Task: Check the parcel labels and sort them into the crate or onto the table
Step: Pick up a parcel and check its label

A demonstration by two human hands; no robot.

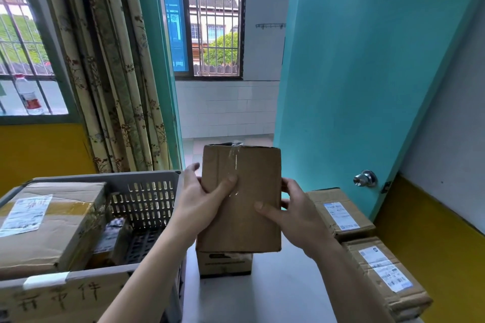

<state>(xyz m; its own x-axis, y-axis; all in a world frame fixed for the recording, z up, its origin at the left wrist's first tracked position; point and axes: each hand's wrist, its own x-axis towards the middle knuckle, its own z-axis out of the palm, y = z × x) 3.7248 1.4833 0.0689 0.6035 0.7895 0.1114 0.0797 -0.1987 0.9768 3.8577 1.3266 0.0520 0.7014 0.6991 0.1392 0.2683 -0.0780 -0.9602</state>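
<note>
- Turquoise walls and an open turquoise door (pixel 367 73) with a round metal knob (pixel 364 178) stand behind a white table (pixel 283 291); a yellow band runs along the lower wall at both sides
- Through the doorway shows a white-tiled room with a barred window (pixel 214 21); at far left a floral curtain (pixel 115 73) hangs beside another barred window, with a clear plastic bottle with a red label (pixel 29 94) on its sill
- Held up over the table, a plain brown cardboard parcel (pixel 240 199) faces the camera with clear tape down its upper middle; no label shows on this side
- The left hand (pixel 202 199) grips the parcel's left edge, thumb pressed across the front and fingers curled behind it
- The right hand (pixel 296 210) grips the right edge, thumb lying on the front face and fingers wrapped round the back
- Just below the held parcel, a small brown printed carton (pixel 224 263) stands on the table
- At left, a grey slotted plastic crate (pixel 147 199) holds a large brown taped box with a white label (pixel 49 220) and a smaller dark-printed parcel (pixel 111 238) beside it; a cardboard sign with handwritten characters (pixel 65 296) is taped to the crate's near side
- At right, two brown labelled boxes lie on the table along the wall, the farther box (pixel 338 212) just beyond the nearer box (pixel 385 275)
</note>
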